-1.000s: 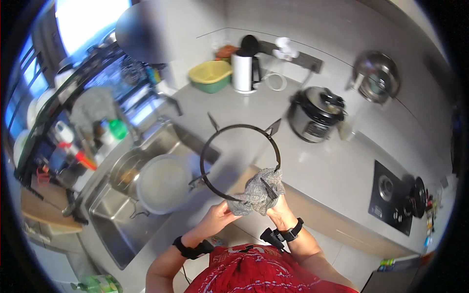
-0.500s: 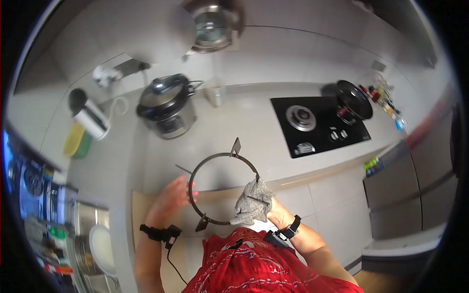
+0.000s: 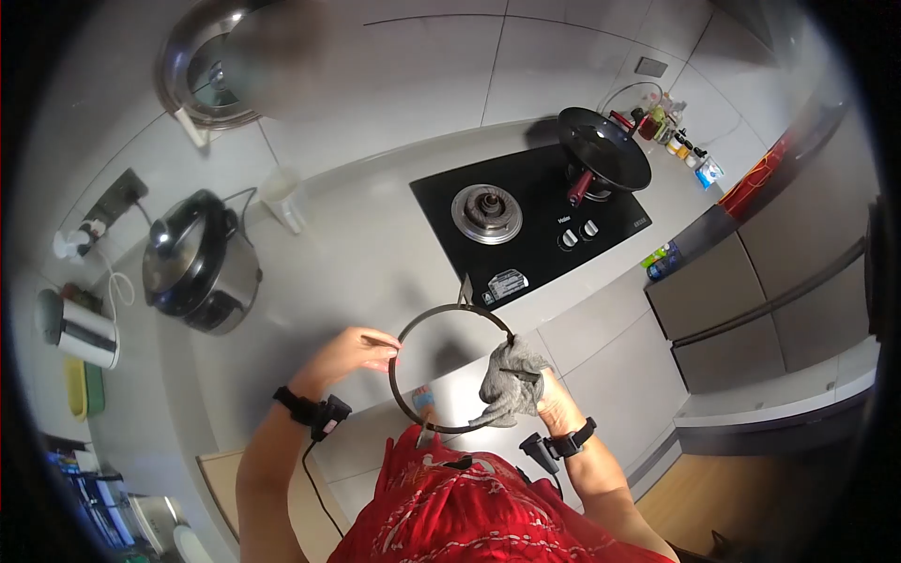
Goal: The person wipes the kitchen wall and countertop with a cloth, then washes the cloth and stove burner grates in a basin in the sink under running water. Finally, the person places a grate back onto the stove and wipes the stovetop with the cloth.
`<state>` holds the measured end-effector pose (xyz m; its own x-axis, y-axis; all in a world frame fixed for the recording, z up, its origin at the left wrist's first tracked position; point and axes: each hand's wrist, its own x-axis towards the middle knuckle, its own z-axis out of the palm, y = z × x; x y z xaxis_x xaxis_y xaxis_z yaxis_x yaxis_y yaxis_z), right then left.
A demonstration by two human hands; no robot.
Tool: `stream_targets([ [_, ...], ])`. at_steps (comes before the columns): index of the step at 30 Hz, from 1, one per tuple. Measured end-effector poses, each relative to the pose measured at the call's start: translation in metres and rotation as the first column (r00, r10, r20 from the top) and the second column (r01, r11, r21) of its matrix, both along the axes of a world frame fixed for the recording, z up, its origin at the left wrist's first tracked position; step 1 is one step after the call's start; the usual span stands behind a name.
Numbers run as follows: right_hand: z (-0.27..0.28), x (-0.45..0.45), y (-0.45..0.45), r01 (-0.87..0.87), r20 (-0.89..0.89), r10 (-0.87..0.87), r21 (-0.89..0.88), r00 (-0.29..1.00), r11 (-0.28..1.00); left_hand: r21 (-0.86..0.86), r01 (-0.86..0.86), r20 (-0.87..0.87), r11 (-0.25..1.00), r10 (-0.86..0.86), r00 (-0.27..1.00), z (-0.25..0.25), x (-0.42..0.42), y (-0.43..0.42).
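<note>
A dark metal ring with upright prongs, a pot stand [image 3: 399,387], is held up in front of my red shirt. My right hand [image 3: 554,399] is closed around a grey cloth [image 3: 510,385], which wraps the ring's right side. At the ring's left edge, the fingers of my left hand [image 3: 361,352] are pressed together on the rim. Beyond the ring lies the black gas hob [image 3: 450,235], whose left burner [image 3: 487,214] shows no stand around it.
A black wok [image 3: 605,150] rests on the hob's right burner. Along the counter [image 3: 328,253] stand a pressure cooker [image 3: 202,263], a clear cup [image 3: 282,199] and a white kettle [image 3: 84,333]. Bottles [image 3: 678,143] stand behind the wok, and a fridge [image 3: 723,291] is at right.
The view has swung from the sink towards the hob, with the ring carried along. My left hand came off the ring, then took its left edge. My right hand kept the cloth.
</note>
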<state>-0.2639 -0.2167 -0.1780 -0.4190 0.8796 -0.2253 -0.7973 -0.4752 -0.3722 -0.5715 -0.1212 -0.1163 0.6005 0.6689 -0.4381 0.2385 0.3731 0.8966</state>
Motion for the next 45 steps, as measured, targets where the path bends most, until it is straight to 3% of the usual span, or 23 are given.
stream_targets([
  [2,0.025,0.009,0.022,0.067,0.076,-0.066,-0.002,0.995,0.998,-0.031,0.031,-0.005,0.999,-0.031,0.999,-0.006,0.010,0.026],
  [3,0.039,0.012,0.030,0.235,0.262,-0.196,-0.123,0.945,0.964,-0.058,0.047,0.019,0.997,-0.046,0.999,-0.008,0.015,0.035],
  [5,0.009,0.027,0.058,0.251,0.137,-0.233,-0.124,0.963,0.960,-0.086,0.070,0.035,0.994,-0.067,0.997,-0.018,0.020,0.054],
  [6,0.016,0.033,0.067,0.205,0.023,-0.204,-0.109,0.979,0.973,-0.021,0.095,0.021,0.995,-0.094,0.995,-0.019,0.024,0.061],
  [8,0.027,0.040,0.082,0.294,0.207,-0.262,-0.146,0.943,0.944,0.112,0.150,-0.021,0.982,-0.149,0.989,-0.025,0.033,0.073],
  [9,0.027,0.044,0.090,0.334,0.284,-0.284,-0.146,0.916,0.931,-0.021,0.083,0.035,0.996,-0.082,0.996,-0.022,0.039,0.076],
  [10,0.027,0.047,0.094,0.374,0.359,-0.304,-0.143,0.882,0.916,-0.019,0.066,0.035,0.998,-0.066,0.997,-0.024,0.044,0.077],
  [12,0.004,0.054,0.111,0.370,0.263,-0.325,-0.141,0.908,0.918,0.016,0.029,0.019,0.999,-0.030,0.999,-0.031,0.050,0.085],
  [15,0.020,0.064,0.128,0.387,0.261,-0.338,-0.167,0.904,0.907,0.232,0.257,-0.248,0.938,-0.199,0.948,-0.011,0.063,0.093],
  [18,-0.009,0.084,0.154,0.426,0.272,-0.383,-0.120,0.883,0.897,0.248,0.226,-0.223,0.942,-0.172,0.959,-0.010,0.075,0.098],
  [21,-0.039,0.107,0.188,0.275,0.163,-0.250,-0.150,0.954,0.950,0.161,-0.053,-0.084,0.986,0.067,0.994,-0.018,0.088,0.093],
  [25,-0.012,0.129,0.211,0.407,0.444,-0.298,-0.171,0.845,0.898,0.258,-0.171,-0.219,0.951,0.230,0.948,-0.013,0.112,0.080],
  [26,-0.049,0.156,0.219,0.278,0.168,-0.252,-0.156,0.953,0.948,0.262,-0.251,-0.234,0.932,0.314,0.920,-0.018,0.113,0.081],
  [28,-0.053,0.178,0.217,0.270,0.218,-0.241,-0.116,0.946,0.956,0.265,-0.398,-0.256,0.878,0.462,0.849,-0.033,0.122,0.078],
  [30,-0.059,0.200,0.210,0.188,0.289,-0.101,-0.289,0.952,0.939,0.330,-0.543,-0.237,0.772,0.625,0.744,-0.043,0.139,0.077],
  [32,-0.072,0.215,0.202,0.187,0.314,-0.089,-0.299,0.945,0.936,0.357,-0.695,-0.164,0.624,0.774,0.611,-0.074,0.154,0.081],
  [33,-0.066,0.220,0.199,0.115,0.267,-0.053,-0.223,0.962,0.968,0.404,-0.678,-0.179,0.615,0.780,0.600,-0.070,0.168,0.085],
  [36,-0.071,0.239,0.201,0.185,0.390,-0.088,-0.218,0.917,0.958,0.423,-0.769,-0.131,0.479,0.872,0.471,-0.099,0.208,0.107],
  [39,-0.052,0.252,0.204,0.092,0.439,0.010,-0.211,0.898,0.973,0.583,-0.712,-0.172,0.392,0.916,0.363,-0.092,0.257,0.127],
  [45,-0.033,0.270,0.203,-0.002,0.431,0.101,-0.225,0.897,0.974,0.514,-0.810,-0.146,0.282,0.959,0.242,-0.122,0.319,0.163],
])
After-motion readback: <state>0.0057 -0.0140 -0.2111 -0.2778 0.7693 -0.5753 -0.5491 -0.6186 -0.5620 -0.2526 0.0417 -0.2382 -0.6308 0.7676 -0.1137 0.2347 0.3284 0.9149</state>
